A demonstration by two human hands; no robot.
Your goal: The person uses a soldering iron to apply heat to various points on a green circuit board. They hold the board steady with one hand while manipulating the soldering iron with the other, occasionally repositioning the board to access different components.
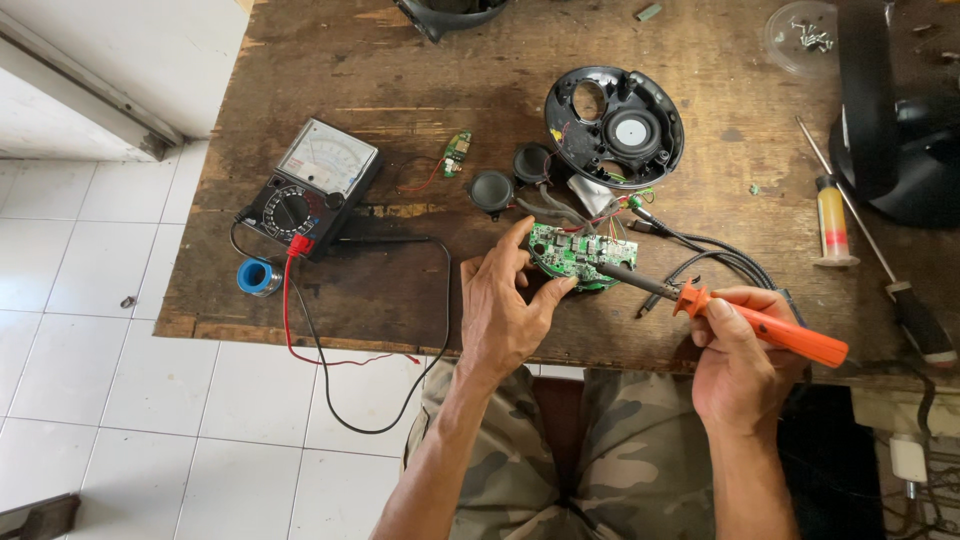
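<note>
**Soldering iron at a green circuit board, worn wooden tabletop**

Circuit board (583,256): small, green, rounded outline, lies near the front edge of the tabletop (400,60), just ahead of the person's lap. Thin coloured wires run from its far side to a black round speaker housing (615,127) behind it. Judged light and stiff, but fragile: fine parts on top, wire joints that would tear if tugged. Best held by the bare edges, flat, without dragging on the leads.

Left hand (503,310): partly open, thumb and fingertips pinched on the near-left rim of the board, steadying it against the wood. Grip looks light.

Right hand (738,360): closed around the orange handle of the soldering iron (745,325), pen-style, thumb on top. The dark metal tip reaches left and sits over the board's right part; whether it touches cannot be told. The iron is rigid, its metal end probably hot; handle only.

Around: an analog multimeter (312,185) to the left with red and black test leads trailing off the edge, a blue-cored solder spool (259,277) beside it, two small black round speakers (510,178) near the board, a second small green board (458,154), a yellow-handled screwdriver (833,222) at right, a clear dish of screws (805,38) at the far corner.
</note>
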